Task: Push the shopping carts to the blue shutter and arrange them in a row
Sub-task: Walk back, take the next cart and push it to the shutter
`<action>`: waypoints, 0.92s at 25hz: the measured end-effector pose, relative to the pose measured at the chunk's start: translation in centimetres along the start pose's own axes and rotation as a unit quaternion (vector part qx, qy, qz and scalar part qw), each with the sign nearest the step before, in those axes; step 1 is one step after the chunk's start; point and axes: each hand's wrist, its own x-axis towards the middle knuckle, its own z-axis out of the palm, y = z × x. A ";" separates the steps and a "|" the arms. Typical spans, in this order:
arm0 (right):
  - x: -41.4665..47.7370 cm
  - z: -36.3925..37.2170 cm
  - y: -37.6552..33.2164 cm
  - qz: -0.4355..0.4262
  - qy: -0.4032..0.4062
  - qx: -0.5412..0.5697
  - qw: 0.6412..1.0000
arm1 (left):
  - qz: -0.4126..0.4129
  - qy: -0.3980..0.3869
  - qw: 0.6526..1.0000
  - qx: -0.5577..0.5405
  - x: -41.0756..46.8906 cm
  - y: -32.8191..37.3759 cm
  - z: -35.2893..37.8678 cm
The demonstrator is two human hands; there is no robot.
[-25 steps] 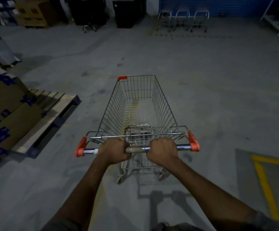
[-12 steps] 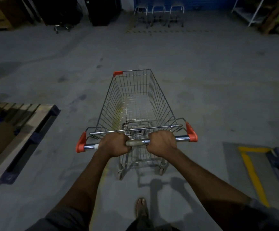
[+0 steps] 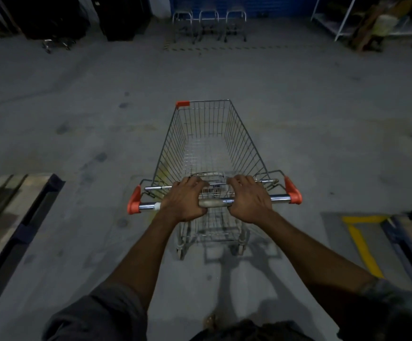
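Observation:
An empty wire shopping cart (image 3: 209, 143) with orange corner caps stands on the concrete floor in front of me. My left hand (image 3: 186, 200) and my right hand (image 3: 248, 199) both grip its chrome handle bar (image 3: 214, 202), side by side near the middle. Far ahead, three parked carts (image 3: 208, 23) stand in a row against the blue shutter (image 3: 244, 4) at the top of the view.
A wooden pallet (image 3: 10, 217) lies at the left edge. At the right edge is another pallet (image 3: 411, 239) beside yellow floor marking (image 3: 362, 244). Dark cabinets (image 3: 123, 16) stand at the back left, a white shelving rack (image 3: 347, 18) at the back right.
I have walked forward with the cart: the shutter and parked carts are nearer, the left pallet has slid back past me. Both hands stay on the handle.

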 end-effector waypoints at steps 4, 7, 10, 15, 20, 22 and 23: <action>4.8 -1.1 1.6 0.016 -0.091 -0.017 0.996 | -0.040 -0.062 0.997 -0.037 5.2 -1.3 -0.6; 8.7 -1.3 3.3 0.021 -0.132 -0.024 0.991 | -0.044 -0.085 0.994 -0.048 8.9 -2.1 -0.9; 12.1 -1.4 5.2 0.029 -0.154 -0.009 0.988 | -0.042 -0.085 0.994 -0.048 12.5 -2.7 -1.0; 18.3 -1.7 8.7 0.040 -0.151 0.032 0.987 | -0.040 -0.089 0.994 -0.047 19.6 -4.1 -1.3; 25.1 -1.6 12.2 0.035 -0.143 0.031 0.989 | -0.039 -0.078 0.996 -0.034 27.0 -5.8 -2.1; 28.1 -1.6 13.7 0.035 -0.147 0.028 0.988 | -0.051 -0.086 0.994 -0.037 30.4 -6.5 -2.5; 29.5 -1.7 14.5 0.036 -0.153 0.030 0.987 | -0.054 -0.088 0.994 -0.039 32.0 -6.8 -2.8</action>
